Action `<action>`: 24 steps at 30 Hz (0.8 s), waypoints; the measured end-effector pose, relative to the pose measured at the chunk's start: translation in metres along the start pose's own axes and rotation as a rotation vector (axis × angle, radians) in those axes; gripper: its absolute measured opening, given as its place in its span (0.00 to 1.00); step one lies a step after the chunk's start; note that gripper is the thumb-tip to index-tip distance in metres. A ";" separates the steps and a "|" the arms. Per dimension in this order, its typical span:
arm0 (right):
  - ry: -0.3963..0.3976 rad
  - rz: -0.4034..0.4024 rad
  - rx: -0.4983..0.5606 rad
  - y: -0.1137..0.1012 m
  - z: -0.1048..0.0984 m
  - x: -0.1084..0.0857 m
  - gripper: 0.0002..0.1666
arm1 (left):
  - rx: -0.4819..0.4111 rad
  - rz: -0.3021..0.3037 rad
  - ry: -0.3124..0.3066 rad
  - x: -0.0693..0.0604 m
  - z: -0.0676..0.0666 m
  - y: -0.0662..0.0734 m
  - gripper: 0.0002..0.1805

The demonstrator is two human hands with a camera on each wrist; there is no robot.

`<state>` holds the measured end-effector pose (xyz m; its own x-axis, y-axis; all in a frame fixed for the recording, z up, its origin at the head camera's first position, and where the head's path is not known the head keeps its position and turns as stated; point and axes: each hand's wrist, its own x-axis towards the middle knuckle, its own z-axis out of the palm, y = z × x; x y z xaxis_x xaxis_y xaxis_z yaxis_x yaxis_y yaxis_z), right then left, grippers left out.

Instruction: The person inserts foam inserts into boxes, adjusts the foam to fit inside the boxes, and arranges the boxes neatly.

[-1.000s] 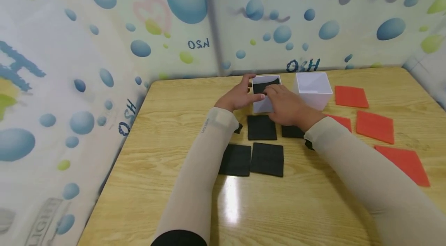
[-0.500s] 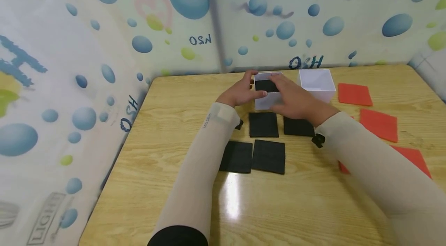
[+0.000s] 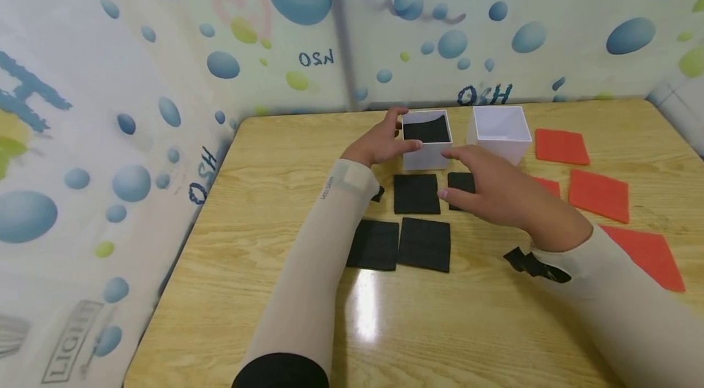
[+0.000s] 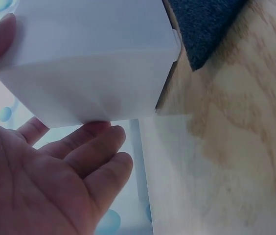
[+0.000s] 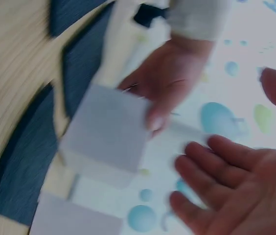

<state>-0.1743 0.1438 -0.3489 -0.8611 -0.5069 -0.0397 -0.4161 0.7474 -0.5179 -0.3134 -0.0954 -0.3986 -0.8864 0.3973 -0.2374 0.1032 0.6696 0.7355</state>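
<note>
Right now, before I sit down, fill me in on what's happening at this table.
A person's left hand is holding a white box by its side, and a black piece shows inside it. The right hand is open and holds nothing, just in front of the boxes. A second white box stands to the right of the first. Several black squares lie on the wooden table in front, with red squares off to the right.
</note>
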 end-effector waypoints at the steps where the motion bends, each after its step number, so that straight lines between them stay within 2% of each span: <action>1: -0.019 0.000 -0.007 -0.002 0.000 -0.005 0.44 | 0.004 0.000 0.000 0.000 0.000 0.001 0.52; 5: -0.106 -0.002 -0.061 -0.008 0.003 -0.016 0.46 | 0.013 0.005 -0.004 0.000 0.000 0.004 0.52; 8: -0.137 0.011 -0.092 -0.010 0.004 -0.019 0.49 | 0.022 -0.003 -0.008 -0.001 -0.001 0.004 0.52; 15: -0.185 0.072 -0.160 -0.012 0.013 -0.016 0.51 | 0.026 -0.019 -0.007 -0.002 -0.004 0.002 0.52; 24: -0.299 0.084 -0.172 -0.013 0.025 -0.012 0.49 | 0.031 0.013 -0.006 -0.001 -0.001 0.002 0.52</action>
<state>-0.1512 0.1299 -0.3630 -0.7815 -0.5250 -0.3371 -0.4127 0.8402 -0.3518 -0.3131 -0.0952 -0.3965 -0.8824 0.4094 -0.2318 0.1283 0.6834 0.7187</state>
